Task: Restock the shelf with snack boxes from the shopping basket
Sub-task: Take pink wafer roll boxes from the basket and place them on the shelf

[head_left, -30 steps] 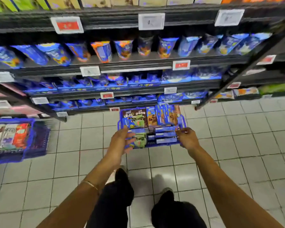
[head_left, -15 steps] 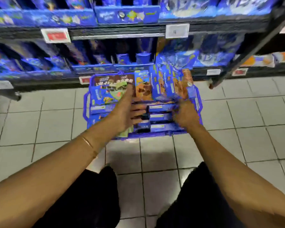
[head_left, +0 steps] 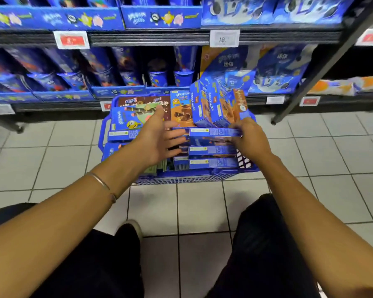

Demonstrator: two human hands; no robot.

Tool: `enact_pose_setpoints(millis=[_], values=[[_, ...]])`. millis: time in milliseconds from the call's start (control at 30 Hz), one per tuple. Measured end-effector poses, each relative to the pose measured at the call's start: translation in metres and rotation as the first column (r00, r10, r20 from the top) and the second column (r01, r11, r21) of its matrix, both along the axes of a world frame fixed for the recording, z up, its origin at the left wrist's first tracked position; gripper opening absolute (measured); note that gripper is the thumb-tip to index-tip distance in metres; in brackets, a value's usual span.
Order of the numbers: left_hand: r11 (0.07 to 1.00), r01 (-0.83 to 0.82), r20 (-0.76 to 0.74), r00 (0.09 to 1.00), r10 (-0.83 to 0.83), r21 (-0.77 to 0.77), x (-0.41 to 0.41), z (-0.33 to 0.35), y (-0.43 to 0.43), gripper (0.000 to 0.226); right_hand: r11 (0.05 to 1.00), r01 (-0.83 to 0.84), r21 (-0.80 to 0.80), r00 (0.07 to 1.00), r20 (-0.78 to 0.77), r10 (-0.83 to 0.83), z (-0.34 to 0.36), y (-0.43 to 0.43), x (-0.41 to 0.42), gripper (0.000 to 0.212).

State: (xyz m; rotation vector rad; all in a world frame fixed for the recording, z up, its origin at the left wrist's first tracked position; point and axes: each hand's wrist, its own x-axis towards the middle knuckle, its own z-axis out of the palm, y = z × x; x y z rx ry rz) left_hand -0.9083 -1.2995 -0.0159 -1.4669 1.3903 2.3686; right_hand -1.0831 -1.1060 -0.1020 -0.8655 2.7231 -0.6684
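Tiled aisle floor [head_left: 202, 207], blue plastic shopping basket [head_left: 181, 178]: right hand [head_left: 251, 141] grips flat blue snack box [head_left: 213, 132], left hand [head_left: 157, 140] open. Pulling could topple the leaning upright blue boxes [head_left: 211, 106].

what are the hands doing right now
Left hand: open, fingers spread, holding nothing.
Right hand: gripping the end of a blue snack box.

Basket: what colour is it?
Blue; the basket shows best in the head view.
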Motion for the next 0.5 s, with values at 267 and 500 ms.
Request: enact_pose_setpoints(millis=[267,500], values=[[0.984,0.153,-0.075,0.984,-0.16,-0.092,0.005,0.002,0.0,0.073,0.796,0.25,-0.551,0.898,0.44,0.022,0.059,-0.008,0.032,0.025],[0.991,-0.051,-0.365,0.931,0.003,-0.121,0.004,0.006,-0.006,0.049,0.725,0.325,-0.607,0.759,0.625,0.184,0.067,-0.048,0.075,0.016]])
